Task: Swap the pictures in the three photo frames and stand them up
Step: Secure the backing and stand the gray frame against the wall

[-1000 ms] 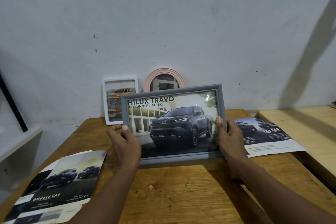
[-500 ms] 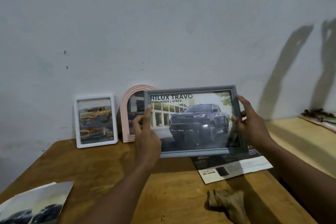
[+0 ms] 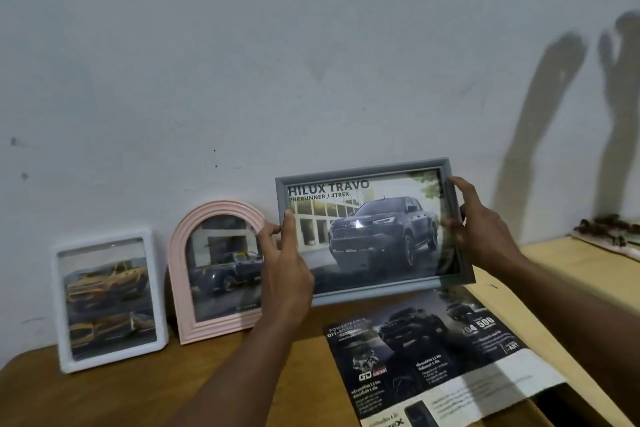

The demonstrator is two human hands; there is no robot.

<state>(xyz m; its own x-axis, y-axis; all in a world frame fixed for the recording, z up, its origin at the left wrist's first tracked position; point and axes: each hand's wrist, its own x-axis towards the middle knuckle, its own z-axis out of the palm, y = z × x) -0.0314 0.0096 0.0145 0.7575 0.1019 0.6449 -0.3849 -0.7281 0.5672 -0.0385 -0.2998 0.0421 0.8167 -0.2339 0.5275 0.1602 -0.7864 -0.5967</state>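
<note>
Grey frame (image 3: 360,172), picture in, is gripped at its side edges by left hand (image 3: 284,274) and right hand (image 3: 485,236), low beside the pink frame (image 3: 176,288). That and the white frame (image 3: 57,305) stand on the tabletop (image 3: 104,399), seemingly done; only the grey one needs standing.

Grey frame (image 3: 374,236) reads "HILUX TRAVO PRERUNNER/4TREX".

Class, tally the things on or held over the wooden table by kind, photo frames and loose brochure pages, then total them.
Photo frames: 3 (white frame, pink arched frame, grey frame)
Brochure pages: 1 (brochure page)
Total: 4
</note>
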